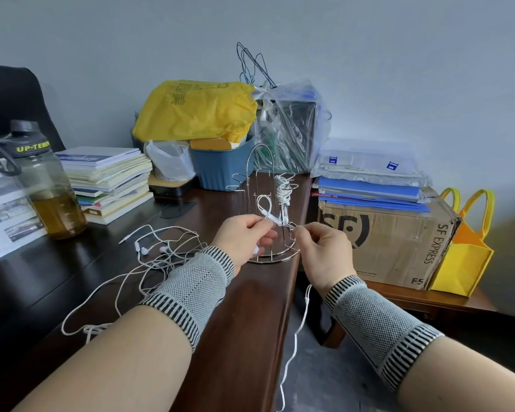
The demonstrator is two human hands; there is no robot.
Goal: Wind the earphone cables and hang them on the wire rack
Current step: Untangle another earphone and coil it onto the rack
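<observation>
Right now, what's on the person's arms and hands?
Both hands, left and right, are bare: no gloves, rings or watch visible. Each wrist wears a grey knitted band, left and right, with black-and-white striped edges. Forearms below the bands are uncovered.

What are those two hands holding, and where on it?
One white earphone cable. The left hand pinches a small loop of it; the right hand pinches the strand beside that loop, the rest hanging off the desk.

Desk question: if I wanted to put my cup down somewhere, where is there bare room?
Bare dark wood shows between the water bottle and the loose earphone cables, and along the near right edge below the wire rack. The back is crowded: book stack, yellow bag, blue bin.
</observation>
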